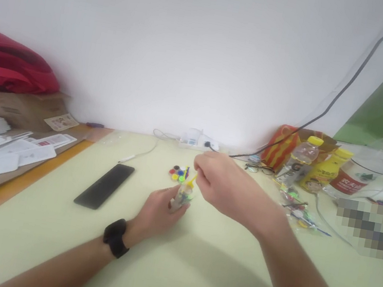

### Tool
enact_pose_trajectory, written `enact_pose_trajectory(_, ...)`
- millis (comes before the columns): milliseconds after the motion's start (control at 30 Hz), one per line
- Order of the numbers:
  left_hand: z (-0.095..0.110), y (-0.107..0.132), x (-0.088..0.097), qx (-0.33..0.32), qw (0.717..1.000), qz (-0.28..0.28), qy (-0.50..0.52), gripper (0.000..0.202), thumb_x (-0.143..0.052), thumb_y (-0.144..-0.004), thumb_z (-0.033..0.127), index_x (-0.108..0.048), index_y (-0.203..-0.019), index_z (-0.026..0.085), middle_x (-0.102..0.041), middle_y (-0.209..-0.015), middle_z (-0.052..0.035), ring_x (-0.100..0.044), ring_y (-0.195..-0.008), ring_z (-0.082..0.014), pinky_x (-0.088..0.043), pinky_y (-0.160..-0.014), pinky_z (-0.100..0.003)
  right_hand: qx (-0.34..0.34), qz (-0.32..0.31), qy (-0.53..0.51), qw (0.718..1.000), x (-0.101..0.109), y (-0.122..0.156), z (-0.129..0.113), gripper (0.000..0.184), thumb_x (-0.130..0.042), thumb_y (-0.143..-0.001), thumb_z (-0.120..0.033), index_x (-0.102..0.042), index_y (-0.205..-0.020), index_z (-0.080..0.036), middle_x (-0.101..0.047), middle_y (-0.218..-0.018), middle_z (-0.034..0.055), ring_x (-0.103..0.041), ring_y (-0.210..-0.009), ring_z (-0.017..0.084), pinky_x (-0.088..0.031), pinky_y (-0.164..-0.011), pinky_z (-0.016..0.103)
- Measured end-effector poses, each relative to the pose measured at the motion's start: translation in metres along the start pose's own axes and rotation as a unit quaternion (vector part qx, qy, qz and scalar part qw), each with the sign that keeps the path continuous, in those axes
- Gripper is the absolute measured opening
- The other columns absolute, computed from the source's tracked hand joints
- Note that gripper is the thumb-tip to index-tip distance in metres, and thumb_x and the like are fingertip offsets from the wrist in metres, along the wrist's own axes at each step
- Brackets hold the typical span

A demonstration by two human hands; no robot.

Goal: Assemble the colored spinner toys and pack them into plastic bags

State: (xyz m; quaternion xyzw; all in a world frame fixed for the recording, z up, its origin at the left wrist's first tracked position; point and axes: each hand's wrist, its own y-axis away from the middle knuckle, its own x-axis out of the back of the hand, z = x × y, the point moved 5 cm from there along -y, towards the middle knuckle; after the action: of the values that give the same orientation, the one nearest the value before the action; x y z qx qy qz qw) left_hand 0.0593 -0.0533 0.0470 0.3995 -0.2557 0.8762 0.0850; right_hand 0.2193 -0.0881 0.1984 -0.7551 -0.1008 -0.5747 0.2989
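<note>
My left hand (161, 207), with a black watch on its wrist, is wrapped round a small clear container (181, 200) with green and yellow bits showing in it. Above the container's top, my right hand (209, 179) is closed in a pinch on a thin yellow stick (191, 181), whose lower end meets the container's mouth. Blur hides whether the stick goes inside. Just behind my left hand lies a cluster of round coloured discs (176, 172) in red, black, blue, yellow and green.
A black phone (104, 186) lies to the left. Beyond are white packets (1, 149) and a cardboard box (20, 108) under red cloth (9, 63). At right stand bottles (304, 156), a large water jug (352, 177), glasses (259, 169) and a bag of coloured pieces (301, 213). A power strip (199, 141) sits by the wall.
</note>
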Motion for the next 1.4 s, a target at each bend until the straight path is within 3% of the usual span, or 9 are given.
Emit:
enact_pose_trajectory(167, 0.001, -0.001, 0.001, -0.014, 0.998, 0.007, -0.067, 0.005, -0.062, -0.089, 0.026, -0.059, -0.092, 0.023, -0.068, -0.079, -0.0005, -0.059, -0.065, -0.0187, -0.039, -0.06, -0.028, -0.047, 0.025, 0.037, 0.998, 0.005, 0.001, -0.005, 0.026, -0.047, -0.085, -0.001, -0.037, -0.069, -0.02, -0.042, -0.066, -0.0004, -0.032, -0.055, 0.012, -0.021, -0.052, 0.03)
enact_pose_trajectory(300, 0.002, -0.001, 0.003, -0.015, 0.996, 0.017, -0.088, 0.011, -0.063, -0.083, 0.018, -0.058, -0.091, 0.023, -0.066, -0.079, 0.0, -0.059, -0.065, -0.0187, -0.035, -0.059, -0.028, -0.066, -0.001, 0.001, 0.998, 0.001, 0.002, -0.006, 0.027, -0.047, -0.081, -0.002, -0.033, -0.067, -0.02, -0.036, -0.061, -0.002, -0.025, -0.052, 0.011, -0.017, -0.049, 0.031)
enact_pose_trajectory(467, -0.001, -0.001, 0.003, -0.01, 0.998, 0.018, -0.058, 0.009, -0.062, -0.081, 0.017, -0.057, -0.086, 0.022, -0.065, -0.076, 0.0005, -0.058, -0.065, -0.0178, -0.033, -0.058, -0.027, -0.037, -0.005, -0.077, 0.996, -0.006, 0.005, -0.004, 0.027, -0.049, -0.082, -0.008, -0.028, -0.07, -0.02, -0.037, -0.065, -0.0026, -0.027, -0.055, 0.01, -0.016, -0.048, 0.03)
enact_pose_trajectory(633, -0.006, 0.0, 0.002, -0.014, 1.0, 0.013, -0.012, 0.007, -0.063, -0.084, 0.019, -0.057, -0.085, 0.021, -0.066, -0.074, 0.0015, -0.056, -0.064, -0.0164, -0.036, -0.059, -0.026, 0.017, -0.011, -0.138, 0.99, 0.001, 0.005, -0.006, 0.032, -0.049, -0.087, -0.012, -0.024, -0.068, -0.018, -0.028, -0.063, -0.0034, -0.02, -0.057, 0.01, -0.016, -0.05, 0.03)
enact_pose_trajectory(800, -0.011, -0.005, 0.001, 0.021, 0.999, 0.008, 0.036, 0.013, -0.066, -0.09, 0.031, -0.064, -0.095, 0.02, -0.071, -0.082, -0.0011, -0.062, -0.071, -0.0181, -0.045, -0.065, -0.027, 0.007, 0.031, -0.152, 0.988, 0.022, 0.005, 0.005, 0.027, -0.049, -0.094, -0.015, -0.046, -0.067, -0.018, -0.04, -0.062, -0.0026, -0.032, -0.057, 0.01, -0.023, -0.051, 0.029)
enact_pose_trajectory(967, -0.01, -0.008, 0.0, 0.02, 0.995, -0.015, 0.095, 0.022, -0.066, -0.094, 0.038, -0.068, -0.106, 0.02, -0.074, -0.094, -0.0038, -0.067, -0.079, -0.0199, -0.051, -0.072, -0.029, 0.011, 0.033, -0.209, 0.977, 0.031, 0.007, 0.013, 0.019, -0.053, -0.095, -0.019, -0.07, -0.088, -0.02, -0.054, -0.064, -0.0015, -0.042, -0.056, 0.011, -0.028, -0.05, 0.028)
enact_pose_trajectory(1100, -0.002, -0.007, 0.001, -0.001, 0.987, -0.033, 0.157, 0.027, -0.069, -0.094, 0.037, -0.066, -0.116, 0.021, -0.074, -0.102, -0.0029, -0.068, -0.086, -0.0197, -0.052, -0.076, -0.028, 0.016, 0.009, -0.237, 0.971, 0.021, 0.004, 0.011, 0.02, -0.054, -0.092, -0.015, -0.072, -0.092, -0.022, -0.055, -0.062, -0.0038, -0.041, -0.054, 0.01, -0.03, -0.049, 0.025)
enact_pose_trajectory(1200, 0.0, -0.006, -0.001, -0.002, 0.986, -0.051, 0.16, 0.022, -0.067, -0.095, 0.04, -0.066, -0.103, 0.02, -0.072, -0.092, -0.0015, -0.064, -0.08, -0.0178, -0.049, -0.068, -0.026, 0.028, 0.006, -0.235, 0.971, 0.016, 0.001, 0.007, 0.018, -0.055, -0.09, -0.013, -0.071, -0.09, -0.022, -0.053, -0.06, -0.005, -0.041, -0.053, 0.01, -0.03, -0.048, 0.024)
enact_pose_trajectory(1400, -0.008, -0.006, -0.004, 0.025, 0.993, -0.046, 0.104, 0.03, -0.068, -0.094, 0.049, -0.068, -0.101, 0.02, -0.069, -0.081, 0.0016, -0.059, -0.07, -0.0149, -0.045, -0.062, -0.024, 0.013, 0.145, -0.248, 0.958, 0.04, 0.009, 0.008, 0.015, -0.056, -0.092, -0.012, -0.067, -0.095, -0.021, -0.055, -0.065, -0.0037, -0.044, -0.055, 0.01, -0.032, -0.051, 0.024)
